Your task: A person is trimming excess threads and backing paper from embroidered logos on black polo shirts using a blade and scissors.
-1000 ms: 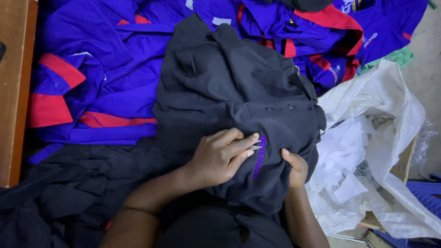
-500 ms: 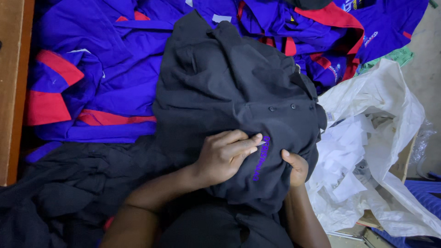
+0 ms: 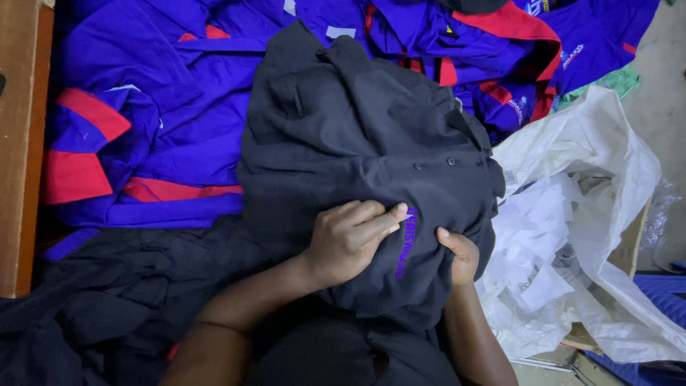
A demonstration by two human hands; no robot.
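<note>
Purple shirts point(image 3: 164, 136) piled behind, unchanged. Black shirt point(image 3: 357, 150) bunched at centre, barely shifted over the last second. White bag point(image 3: 593, 186) crowding right edge; wooden edge point(image 3: 18, 143) bounding left. Left hand point(image 3: 350, 239) flat, fingers extended, pressing beside purple embroidery point(image 3: 405, 243). Right hand point(image 3: 461, 254) closed, gripping shirt's right fold.

- The scene is lit softly and evenly; no hard shadows are cast.
- The black shirt point(image 3: 357, 157) is rendered very dark, so its folds are hardly seen.
- The white bag point(image 3: 593, 179) at the right is shown brightest, without strong glare.
- Slight softness is noticed at the corners.
</note>
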